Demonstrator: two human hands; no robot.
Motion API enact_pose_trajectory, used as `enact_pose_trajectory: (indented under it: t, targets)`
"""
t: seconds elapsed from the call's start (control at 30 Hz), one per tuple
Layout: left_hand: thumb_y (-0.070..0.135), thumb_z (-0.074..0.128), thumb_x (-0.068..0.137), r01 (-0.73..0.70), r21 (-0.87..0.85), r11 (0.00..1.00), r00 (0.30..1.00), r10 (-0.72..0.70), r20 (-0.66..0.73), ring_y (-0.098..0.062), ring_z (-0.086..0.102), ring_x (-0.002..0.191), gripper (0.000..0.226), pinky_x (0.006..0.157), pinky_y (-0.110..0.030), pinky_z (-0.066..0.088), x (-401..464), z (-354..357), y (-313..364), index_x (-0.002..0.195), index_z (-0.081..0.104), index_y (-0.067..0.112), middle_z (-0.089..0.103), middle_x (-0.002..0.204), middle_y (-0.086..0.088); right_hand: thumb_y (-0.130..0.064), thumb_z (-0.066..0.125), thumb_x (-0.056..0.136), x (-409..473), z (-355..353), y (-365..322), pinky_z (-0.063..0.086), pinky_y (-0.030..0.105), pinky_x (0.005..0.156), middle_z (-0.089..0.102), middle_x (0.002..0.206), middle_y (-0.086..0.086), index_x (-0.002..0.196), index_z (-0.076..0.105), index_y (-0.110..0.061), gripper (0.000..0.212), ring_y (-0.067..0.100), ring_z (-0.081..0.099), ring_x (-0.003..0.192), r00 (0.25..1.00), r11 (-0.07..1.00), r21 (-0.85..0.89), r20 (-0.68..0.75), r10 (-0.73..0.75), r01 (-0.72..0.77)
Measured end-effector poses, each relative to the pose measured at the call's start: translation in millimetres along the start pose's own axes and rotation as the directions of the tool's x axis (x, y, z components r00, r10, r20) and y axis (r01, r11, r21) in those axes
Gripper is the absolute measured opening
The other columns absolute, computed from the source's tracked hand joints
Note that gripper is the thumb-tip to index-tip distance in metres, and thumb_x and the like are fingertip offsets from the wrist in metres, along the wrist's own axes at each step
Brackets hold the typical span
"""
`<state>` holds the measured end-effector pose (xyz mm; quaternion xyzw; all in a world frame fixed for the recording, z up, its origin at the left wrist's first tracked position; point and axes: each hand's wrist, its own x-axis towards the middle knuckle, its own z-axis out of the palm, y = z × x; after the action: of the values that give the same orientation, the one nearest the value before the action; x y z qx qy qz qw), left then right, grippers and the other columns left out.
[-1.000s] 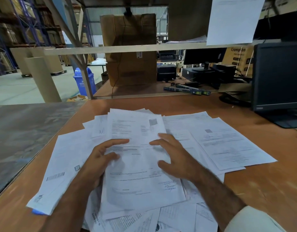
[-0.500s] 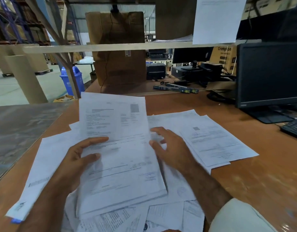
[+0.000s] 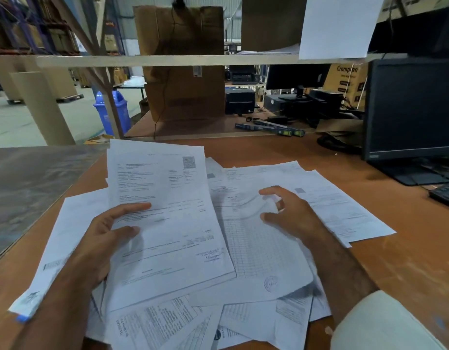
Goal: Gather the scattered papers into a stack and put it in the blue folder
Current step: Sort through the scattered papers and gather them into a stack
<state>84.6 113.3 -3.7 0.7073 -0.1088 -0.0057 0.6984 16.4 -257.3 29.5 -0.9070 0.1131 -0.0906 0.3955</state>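
Note:
My left hand (image 3: 102, 238) grips a thin stack of printed sheets (image 3: 168, 218) by its left edge, thumb on top, lifted above the pile. Many scattered papers (image 3: 256, 251) lie spread over the wooden table (image 3: 408, 261). My right hand (image 3: 291, 215) hovers over the sheets to the right of the held stack, fingers loosely curved, holding nothing. A small blue corner (image 3: 21, 318), likely the blue folder, peeks out from under the papers at the lower left; the rest of it is hidden.
A black monitor (image 3: 413, 107) and a keyboard (image 3: 445, 193) stand at the right. A shelf bar (image 3: 168, 60) runs across the back with cardboard boxes (image 3: 183, 64) behind it. A grey surface (image 3: 29, 183) adjoins the table on the left.
My left hand has lifted the top sheets off the pile. My right hand let go of them and moved right over the other papers.

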Motion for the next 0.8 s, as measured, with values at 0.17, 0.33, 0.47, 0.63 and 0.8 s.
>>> enact_pose_trajectory:
  t: [0.17,0.33,0.47,0.63,0.8]
  targets:
    - [-0.017,0.061,0.086,-0.005,0.002,1.0,1.0,0.005,-0.01,-0.015,0.055,0.131,0.051,0.104,-0.039,0.048,-3,3,3,0.111,0.08,0.023,0.063,0.137,0.018,-0.023,0.081,0.084,4,1,4,0.037,0.022,0.11,0.054,0.148,-0.013,0.142,0.057,-0.033,0.064,0.01,0.049,0.135,0.981,0.971,-0.166,0.119,-0.154,0.173]
    - [-0.018,0.06,0.086,-0.032,-0.011,0.999,0.999,0.031,-0.008,-0.016,0.058,0.129,0.051,0.104,-0.041,0.048,-4,1,5,0.111,0.08,0.021,0.066,0.135,0.016,-0.005,0.075,0.089,-11,-41,-6,0.057,0.029,0.093,0.064,0.136,-0.013,0.141,0.057,-0.035,0.063,0.01,0.065,0.12,0.948,0.804,0.503,-0.145,-0.282,0.316]
    - [-0.018,0.059,0.086,0.01,-0.018,1.0,0.999,-0.011,-0.046,-0.021,0.055,0.132,0.051,0.109,-0.046,0.046,-1,-4,1,0.11,0.08,0.022,0.064,0.138,0.011,-0.001,0.063,0.085,-17,-60,-5,0.06,0.036,0.087,0.067,0.135,-0.001,0.142,0.057,-0.028,0.063,0.025,0.067,0.119,0.94,0.421,0.843,-0.264,-0.215,0.333]
    - [-0.021,0.06,0.083,-0.025,0.047,0.999,1.0,0.025,-0.008,-0.015,0.062,0.124,0.056,0.109,-0.041,0.045,-4,12,10,0.107,0.082,0.024,0.072,0.126,0.011,-0.01,0.072,0.087,-10,-50,5,0.059,0.044,0.092,0.062,0.141,0.0,0.142,0.057,-0.035,0.062,0.032,0.062,0.124,0.964,0.433,0.87,-0.157,-0.213,0.237]
    - [-0.016,0.066,0.081,-0.087,-0.017,0.996,0.996,0.088,0.025,-0.006,0.062,0.123,0.059,0.102,-0.028,0.049,-11,29,24,0.118,0.077,0.03,0.07,0.129,0.018,-0.039,0.08,0.085,1,-2,2,0.047,0.02,0.104,0.05,0.144,-0.028,0.139,0.053,-0.052,0.062,-0.013,0.049,0.126,0.965,0.935,0.242,-0.054,-0.255,0.26]
